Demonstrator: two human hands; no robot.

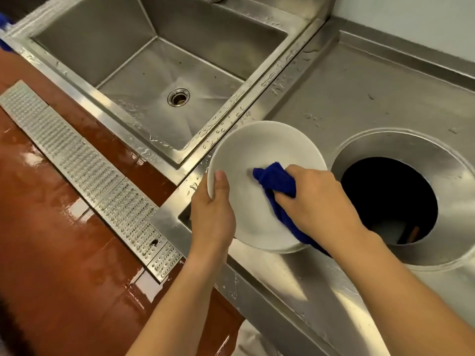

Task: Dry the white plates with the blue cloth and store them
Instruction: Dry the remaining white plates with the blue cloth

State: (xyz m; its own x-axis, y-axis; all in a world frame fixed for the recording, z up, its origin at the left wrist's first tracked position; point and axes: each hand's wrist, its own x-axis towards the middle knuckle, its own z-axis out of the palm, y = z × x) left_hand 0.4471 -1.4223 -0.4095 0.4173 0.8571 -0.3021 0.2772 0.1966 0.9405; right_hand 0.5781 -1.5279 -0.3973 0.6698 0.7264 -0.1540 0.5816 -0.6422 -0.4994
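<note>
A white plate point(259, 150) is held tilted above the steel counter, its inner face toward me. My left hand point(213, 214) grips its left rim, thumb on the inner face and fingers behind. My right hand point(321, 201) is closed on a bunched blue cloth point(275, 179) and presses it against the plate's inner face, right of centre. A tail of the cloth hangs under my right wrist past the plate's lower rim.
An empty steel sink point(159, 80) with a drain lies at the back left, its rim beaded with water. A round dark opening point(388, 199) in the counter point(372, 98) is just right of my hands. A metal floor grate point(84, 170) runs across wet red floor on the left.
</note>
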